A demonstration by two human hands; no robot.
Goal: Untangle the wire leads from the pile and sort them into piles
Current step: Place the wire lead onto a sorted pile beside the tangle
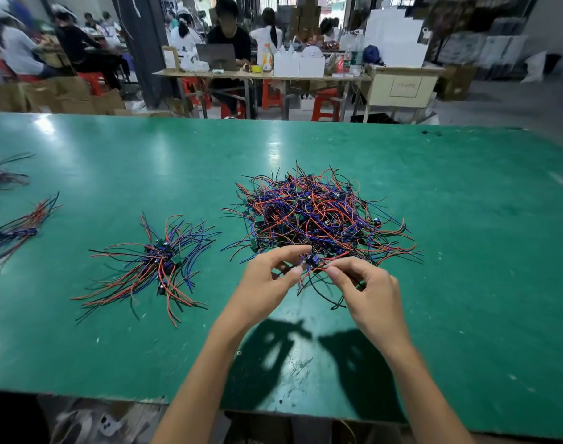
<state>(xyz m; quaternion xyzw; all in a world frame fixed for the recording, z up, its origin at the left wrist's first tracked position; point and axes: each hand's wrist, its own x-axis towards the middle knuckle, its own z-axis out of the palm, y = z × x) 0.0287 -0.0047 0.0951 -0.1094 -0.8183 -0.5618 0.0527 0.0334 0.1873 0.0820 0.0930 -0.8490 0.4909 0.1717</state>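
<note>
A big tangled pile of red, blue and black wire leads (318,213) with small circuit boards lies mid-table. At its near edge my left hand (267,280) pinches a small board with a blue part (309,261), lifted a little off the table. My right hand (366,290) pinches the red and black wires (318,277) hanging from that board. A smaller sorted pile of leads (158,261) fans out to the left of my hands.
The green table (466,251) stretches wide; its near edge runs below my forearms. Two more bundles of leads (14,232) (1,174) lie at the far left. Behind the table, people sit at benches with boxes and red stools.
</note>
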